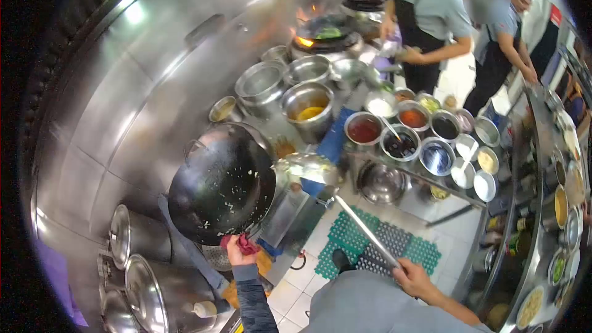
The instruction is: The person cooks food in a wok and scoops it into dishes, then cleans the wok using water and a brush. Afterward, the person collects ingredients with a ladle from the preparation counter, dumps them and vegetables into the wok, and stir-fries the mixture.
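Observation:
My left hand is closed around a folded dark-red cloth at the near rim of a large black wok. The wok is tilted and has scattered white, rice-like bits on its inside. In my right hand is the end of the long metal handle of a ladle, gripped in closed fingers. The handle runs forward and left to a shiny, blurred head just right of the wok. Food seems to be in or under that head, but I cannot tell which.
Beyond the wok stand steel pots, one holding yellow liquid. Sauce bowls line a shelf to the right. Lidded stockpots stand at lower left. Flames burn under a far wok near a co-worker. Green mats cover the floor.

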`<state>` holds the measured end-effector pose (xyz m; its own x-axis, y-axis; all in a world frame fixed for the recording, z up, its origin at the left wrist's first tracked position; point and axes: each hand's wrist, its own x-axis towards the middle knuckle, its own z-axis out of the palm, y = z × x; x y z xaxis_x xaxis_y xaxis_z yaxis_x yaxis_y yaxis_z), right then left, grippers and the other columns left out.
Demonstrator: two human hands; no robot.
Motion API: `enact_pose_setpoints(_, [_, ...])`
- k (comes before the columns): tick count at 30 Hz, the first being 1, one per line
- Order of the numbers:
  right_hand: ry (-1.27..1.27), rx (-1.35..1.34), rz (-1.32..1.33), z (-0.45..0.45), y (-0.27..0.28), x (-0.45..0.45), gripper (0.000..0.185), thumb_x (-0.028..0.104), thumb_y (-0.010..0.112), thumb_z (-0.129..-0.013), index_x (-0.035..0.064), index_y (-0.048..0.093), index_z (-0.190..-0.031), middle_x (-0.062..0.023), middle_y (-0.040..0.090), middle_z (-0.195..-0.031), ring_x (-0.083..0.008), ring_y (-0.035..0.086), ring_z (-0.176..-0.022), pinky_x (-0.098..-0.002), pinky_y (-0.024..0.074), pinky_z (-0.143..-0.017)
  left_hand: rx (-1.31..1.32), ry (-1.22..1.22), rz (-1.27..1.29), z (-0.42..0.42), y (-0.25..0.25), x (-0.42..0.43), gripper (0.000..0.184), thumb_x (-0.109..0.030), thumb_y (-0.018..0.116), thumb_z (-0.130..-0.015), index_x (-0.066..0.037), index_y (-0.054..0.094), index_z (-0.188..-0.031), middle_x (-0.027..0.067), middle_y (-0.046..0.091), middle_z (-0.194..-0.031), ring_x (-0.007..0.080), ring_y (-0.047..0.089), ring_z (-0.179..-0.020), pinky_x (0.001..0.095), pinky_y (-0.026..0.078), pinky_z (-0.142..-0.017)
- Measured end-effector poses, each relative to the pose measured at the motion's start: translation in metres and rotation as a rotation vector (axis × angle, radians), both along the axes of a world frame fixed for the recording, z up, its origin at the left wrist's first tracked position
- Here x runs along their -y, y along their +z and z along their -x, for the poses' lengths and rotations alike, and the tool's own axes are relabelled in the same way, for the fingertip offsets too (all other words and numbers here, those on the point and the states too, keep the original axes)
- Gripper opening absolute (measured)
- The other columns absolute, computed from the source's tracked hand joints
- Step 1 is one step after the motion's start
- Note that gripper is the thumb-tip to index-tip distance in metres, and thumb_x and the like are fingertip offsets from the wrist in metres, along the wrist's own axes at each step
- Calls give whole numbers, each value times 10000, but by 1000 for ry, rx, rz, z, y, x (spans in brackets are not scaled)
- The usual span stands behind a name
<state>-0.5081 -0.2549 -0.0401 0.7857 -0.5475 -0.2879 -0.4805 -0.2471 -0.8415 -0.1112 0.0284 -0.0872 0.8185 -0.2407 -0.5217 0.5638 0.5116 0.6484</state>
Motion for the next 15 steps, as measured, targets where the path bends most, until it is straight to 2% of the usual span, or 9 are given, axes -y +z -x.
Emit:
enact_pose_setpoints(3, [145, 122, 10, -88, -12, 12, 281, 292, 548, -917, 62, 584, -1075, -143, 635, -716, -293, 632, -615, -382, 482, -575, -1, 123, 13, -33, -3, 9, 121, -225, 587, -775, -117, 544, -738, -8, 520, -638, 180, 482, -536, 300, 409, -485])
enact_pose_setpoints(4, [169, 64, -59, -119, -3, 14, 286, 289, 544, -925, 43, 584, -1065, -113, 631, -708, -251, 617, -588, -376, 474, -566, -21, 231, -87, -19, 40, 35, 157, -237, 597, -760, -91, 541, -741, 0, 512, -644, 176, 464, -546, 286, 398, -472])
enact_pose_setpoints(7, [287, 80, -289, -201, -4, 21, 293, 271, 548, -927, 13, 570, -1065, -92, 630, -735, -182, 604, -640, -355, 479, -598, -78, 168, 127, -56, 0, 22, 155, -228, 593, -765, -84, 538, -751, 11, 513, -657, 177, 486, -579, 294, 423, -488])
enact_pose_setpoints(9, [338, 27, -468, -261, 4, 30, 307, 260, 556, -925, -9, 552, -1074, -93, 622, -772, -177, 581, -701, -358, 483, -648, -96, 206, 173, -79, -16, 32, 144, -224, 590, -766, -86, 550, -775, 13, 513, -663, 181, 493, -581, 291, 429, -492])
enact_pose_setpoints(11, [464, 211, -194, -325, 31, 46, 318, 254, 568, -901, -1, 545, -1090, -138, 625, -801, -249, 599, -735, -379, 485, -695, -80, 242, 200, -109, -15, 58, 148, -232, 594, -764, -90, 560, -788, 13, 519, -668, 181, 499, -580, 287, 424, -488])
enact_pose_setpoints(12, [508, 253, -61, -357, 41, 57, 327, 251, 574, -887, 4, 542, -1100, -160, 628, -817, -283, 606, -749, -390, 486, -718, -105, 324, 106, -119, -7, 71, 179, -284, 579, -781, -108, 591, -752, 24, 560, -633, 193, 505, -519, 315, 386, -446])
enact_pose_setpoints(13, [534, 204, 45, -392, 40, 73, 345, 249, 581, -870, 10, 540, -1116, -181, 633, -840, -317, 611, -758, -403, 487, -738, -112, 293, 132, -134, -17, 77, 173, -282, 580, -782, -112, 590, -750, 22, 562, -630, 189, 504, -516, 315, 385, -447])
enact_pose_setpoints(15, [562, 91, 31, -459, 43, 100, 379, 249, 581, -844, 17, 529, -1138, -240, 636, -905, -361, 631, -832, -418, 489, -779, -122, 297, 169, -165, -54, 67, 162, -279, 583, -783, -121, 589, -746, 18, 567, -626, 182, 501, -510, 315, 384, -448])
